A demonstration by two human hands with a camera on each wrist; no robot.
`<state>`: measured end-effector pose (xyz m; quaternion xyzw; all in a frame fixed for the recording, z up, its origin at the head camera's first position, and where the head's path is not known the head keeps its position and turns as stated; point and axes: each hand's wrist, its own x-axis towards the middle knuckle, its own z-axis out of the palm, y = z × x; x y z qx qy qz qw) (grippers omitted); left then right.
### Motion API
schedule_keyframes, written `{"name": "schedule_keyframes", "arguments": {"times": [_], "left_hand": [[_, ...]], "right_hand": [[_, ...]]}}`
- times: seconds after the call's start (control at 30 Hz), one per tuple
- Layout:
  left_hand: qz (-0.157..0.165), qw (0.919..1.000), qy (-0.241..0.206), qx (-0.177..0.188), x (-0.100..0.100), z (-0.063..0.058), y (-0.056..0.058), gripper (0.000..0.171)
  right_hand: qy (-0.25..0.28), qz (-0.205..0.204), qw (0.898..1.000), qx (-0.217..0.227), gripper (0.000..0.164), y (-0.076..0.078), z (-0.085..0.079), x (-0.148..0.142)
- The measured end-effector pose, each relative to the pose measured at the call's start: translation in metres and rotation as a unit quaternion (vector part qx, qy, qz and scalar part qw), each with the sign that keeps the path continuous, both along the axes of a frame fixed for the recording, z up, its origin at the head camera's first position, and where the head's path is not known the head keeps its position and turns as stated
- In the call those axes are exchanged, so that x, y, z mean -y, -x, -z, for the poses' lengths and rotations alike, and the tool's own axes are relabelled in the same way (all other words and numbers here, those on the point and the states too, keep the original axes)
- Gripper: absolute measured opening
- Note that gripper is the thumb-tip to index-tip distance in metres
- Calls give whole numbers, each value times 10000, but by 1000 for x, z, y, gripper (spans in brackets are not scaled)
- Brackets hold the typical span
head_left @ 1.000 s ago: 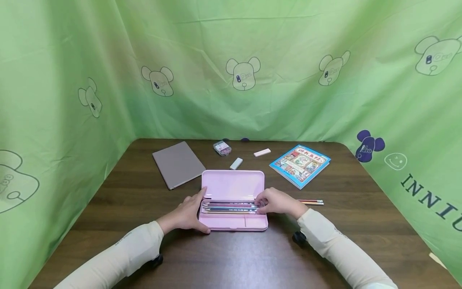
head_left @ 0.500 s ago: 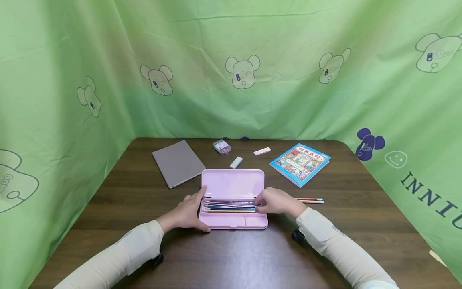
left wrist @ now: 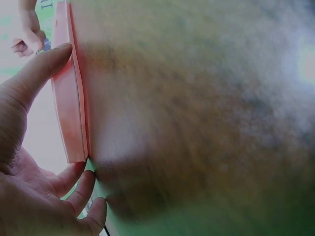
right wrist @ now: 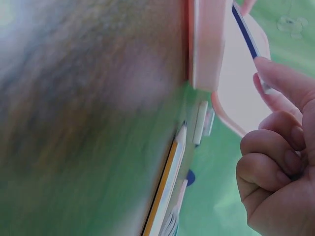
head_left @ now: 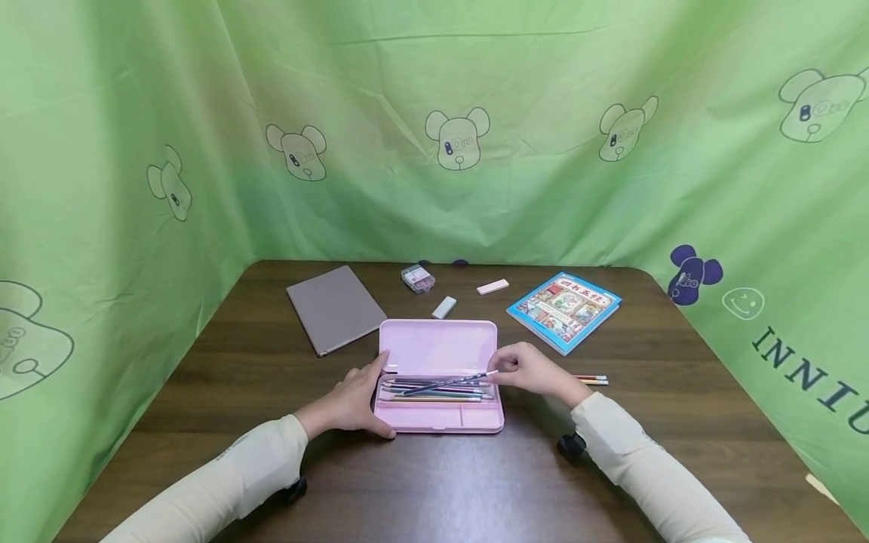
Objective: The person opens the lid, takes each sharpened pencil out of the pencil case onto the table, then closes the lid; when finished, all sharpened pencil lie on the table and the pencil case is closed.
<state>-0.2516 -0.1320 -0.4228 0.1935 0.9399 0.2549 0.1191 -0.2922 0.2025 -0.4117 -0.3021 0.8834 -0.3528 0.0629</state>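
Observation:
A pink pencil case (head_left: pixel 421 417) lies on the table with its lid raised at the back. Several pencils (head_left: pixel 434 400) lie in its long rear compartment. My left hand (head_left: pixel 349 400) holds the left end of the case, thumb at the front wall (left wrist: pixel 69 108) and fingers around the side. Between thumb and index finger, my right hand (head_left: pixel 532 369) pinches the end of a dark blue pencil (head_left: pixel 444 385). That pencil slants over the others, its held end raised above the case's right end. In the right wrist view the remaining fingers are folded into the palm.
Right of the case lie loose pencils (head_left: pixel 593 380), partly behind my right hand. Farther back are a grey notebook (head_left: pixel 336 309), a small clear box (head_left: pixel 417 278), a white eraser (head_left: pixel 444 307), a pale pink bar (head_left: pixel 492 286) and a blue-edged book (head_left: pixel 565 311).
My right hand has risen and shifted right from inside the case, lifting one end of the dark blue pencil off the others. The left hand stays on the case.

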Motion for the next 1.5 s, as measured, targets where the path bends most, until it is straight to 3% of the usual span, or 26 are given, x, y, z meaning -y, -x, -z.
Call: {"name": "schedule_keyframes", "arguments": {"times": [0.23,0.67,0.9,1.33,1.5], "left_hand": [[23,10000,-5,-10,-1,-1,0,129],[-1,10000,-29,-36,0,0,-1,130],[-16,10000,-4,63,0,-3,-1,129],[-38,9999,-19,167,0,-4,-1,129],[-23,9999,-11,157,0,-5,0,129]], "right_hand": [[475,783,9956,189,7,-6,-2,-22],[620,1427,9877,-136,10,-18,-6,-63],[480,1774,9829,66,18,-27,-9,-91],[56,2195,9756,-97,9,-47,-6,-139],[-58,2264,9740,48,13,-50,-6,-150]]}}
